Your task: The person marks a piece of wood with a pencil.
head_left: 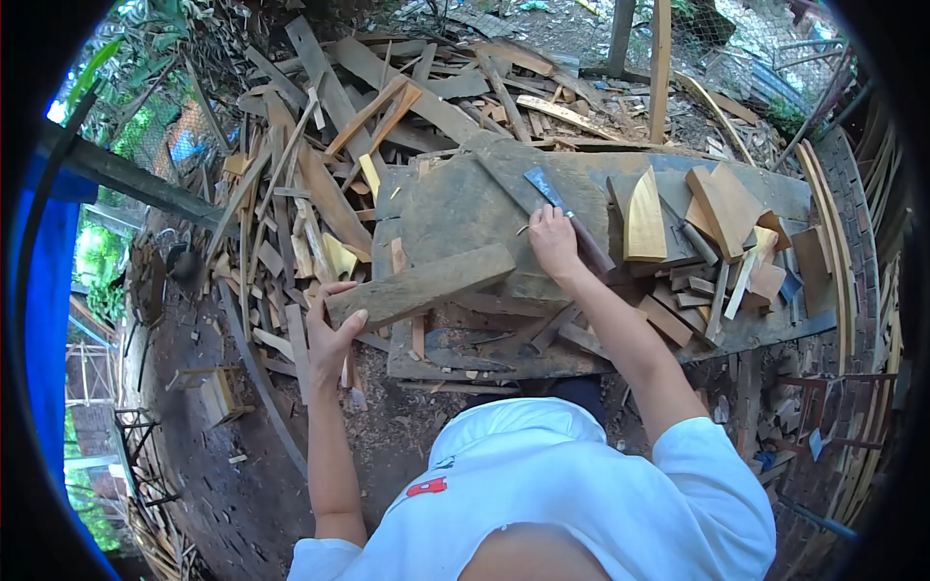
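My left hand (334, 334) grips the left end of a thick, weathered wooden board (426, 286), its thumb along the near edge and fingers on the far side. The board slants up to the right over the worktable. Right of its far end, my right hand (554, 240) is closed at the neck of a chisel (593, 246). The chisel has a wide, flared metal blade pointing away from me and a dark brown handle reaching back past my wrist. A small thin tip (522, 230) sticks out left of my right thumb.
The worn worktable (417, 206) carries a pale curved wood piece (643, 218), brown blocks (715, 208) and several offcuts at right. A large heap of scrap wood (320, 174) lies behind and to the left. A wooden post (661, 73) rises behind the table.
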`<move>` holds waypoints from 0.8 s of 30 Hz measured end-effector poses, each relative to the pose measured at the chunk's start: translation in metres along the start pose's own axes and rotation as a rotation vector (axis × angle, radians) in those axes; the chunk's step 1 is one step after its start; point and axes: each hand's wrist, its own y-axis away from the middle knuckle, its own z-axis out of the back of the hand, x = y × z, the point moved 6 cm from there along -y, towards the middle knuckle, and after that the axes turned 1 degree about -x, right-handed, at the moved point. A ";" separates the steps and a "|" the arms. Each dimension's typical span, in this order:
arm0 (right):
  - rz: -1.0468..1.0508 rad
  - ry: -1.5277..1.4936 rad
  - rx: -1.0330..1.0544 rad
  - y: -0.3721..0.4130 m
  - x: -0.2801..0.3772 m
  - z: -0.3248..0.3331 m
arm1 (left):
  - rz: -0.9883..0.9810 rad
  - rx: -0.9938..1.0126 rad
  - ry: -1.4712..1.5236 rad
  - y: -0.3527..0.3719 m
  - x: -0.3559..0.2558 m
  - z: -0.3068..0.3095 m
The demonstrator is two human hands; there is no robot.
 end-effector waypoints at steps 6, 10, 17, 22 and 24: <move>-0.229 -0.839 0.389 -0.003 0.017 0.051 | -0.077 0.152 -0.102 -0.030 -0.017 0.002; -0.158 -1.256 0.778 0.021 0.023 0.028 | -0.098 0.326 0.045 -0.078 -0.037 -0.013; -0.438 -1.828 1.185 0.118 0.043 0.071 | 0.413 0.378 0.245 -0.136 0.001 -0.093; -0.985 -2.019 0.710 0.127 0.065 0.071 | 0.456 0.636 0.308 -0.047 0.030 -0.168; -0.887 -1.962 0.638 0.124 0.070 0.078 | 0.433 0.771 0.203 -0.009 0.024 -0.178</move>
